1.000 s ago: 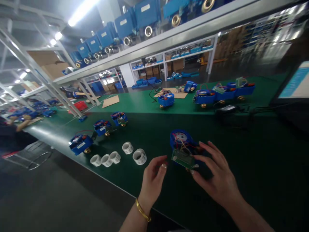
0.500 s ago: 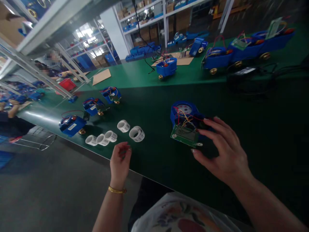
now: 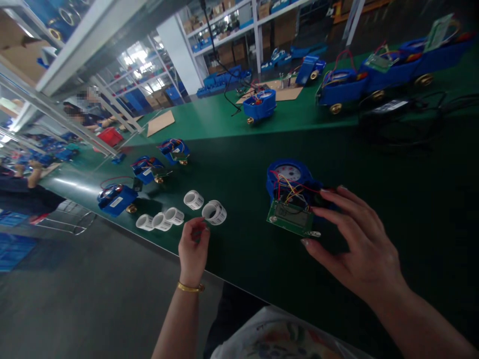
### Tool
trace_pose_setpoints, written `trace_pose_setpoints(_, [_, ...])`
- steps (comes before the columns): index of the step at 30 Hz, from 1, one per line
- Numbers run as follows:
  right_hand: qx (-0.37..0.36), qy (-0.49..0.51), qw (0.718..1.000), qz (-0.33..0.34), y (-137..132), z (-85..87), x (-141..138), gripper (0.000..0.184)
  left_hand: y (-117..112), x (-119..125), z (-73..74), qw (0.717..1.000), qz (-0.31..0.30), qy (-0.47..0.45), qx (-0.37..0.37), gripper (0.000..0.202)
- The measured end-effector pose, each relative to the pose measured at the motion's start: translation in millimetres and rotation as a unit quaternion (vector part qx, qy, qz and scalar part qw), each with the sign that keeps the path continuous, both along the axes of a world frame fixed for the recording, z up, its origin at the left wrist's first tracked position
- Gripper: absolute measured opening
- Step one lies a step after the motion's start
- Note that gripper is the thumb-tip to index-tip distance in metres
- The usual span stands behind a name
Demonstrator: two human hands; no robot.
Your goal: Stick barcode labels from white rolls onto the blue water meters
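A blue water meter [image 3: 290,174] with a round dial stands on the dark green bench, wires running from it to a green circuit board [image 3: 290,218] with a grey display at its front. My right hand [image 3: 355,239] is open at the meter's right side, fingers spread over its dark edge and thumb close to the board's lower right corner. My left hand [image 3: 194,244] is closed in a pinch beside a white label roll [image 3: 214,213]; whatever its fingertips hold is too small to make out. Several more label rolls [image 3: 174,216] lie just left of it.
Several blue meters with wires [image 3: 118,199] stand on the left of the bench, and others [image 3: 340,92] along the back right. A black cable and adapter [image 3: 392,107] lie at right. A co-worker's arm [image 3: 33,174] shows at far left, near a wire rack [image 3: 77,219].
The view has shifted slightly, moving the scene a little right and down. My left hand is closer to the larger label roll. My right hand stays by the meter.
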State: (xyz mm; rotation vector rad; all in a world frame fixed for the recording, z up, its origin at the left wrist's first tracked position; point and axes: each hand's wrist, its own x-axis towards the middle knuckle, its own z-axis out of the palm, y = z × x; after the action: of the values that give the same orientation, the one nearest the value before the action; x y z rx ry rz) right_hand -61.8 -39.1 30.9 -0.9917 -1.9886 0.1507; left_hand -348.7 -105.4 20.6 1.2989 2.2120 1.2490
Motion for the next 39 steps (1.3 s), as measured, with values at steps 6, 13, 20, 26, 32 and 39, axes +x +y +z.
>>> trace_pose_setpoints(6, [0.036,-0.013,0.999,-0.008,1,1.3,-2,0.031,2,2,-4.1,1.0,-0.014,0.011,0.0,0.022])
trace_pose_setpoints(13, [0.047,-0.02,0.999,-0.011,0,-1.0,-1,0.032,8,16,-7.5,0.996,-0.075,-0.056,0.008,0.031])
trace_pose_setpoints(20, [0.049,-0.029,0.998,-0.015,1,-0.4,-3,0.032,19,-15,4.7,0.983,0.021,0.184,-0.015,0.033])
trace_pose_setpoints(26, [0.042,-0.031,0.999,-0.017,1,-1.3,-2,0.032,36,-54,27.0,0.91,0.052,0.403,-0.084,0.049])
trace_pose_setpoints(32, [0.044,-0.032,0.998,-0.019,0,-1.4,-1,0.033,52,-71,21.9,0.928,-0.016,0.359,-0.101,0.04])
trace_pose_setpoints(39, [0.054,-0.019,0.998,-0.016,1,-2.9,0,0.051,34,-58,38.1,0.964,-0.014,0.263,-0.043,0.014])
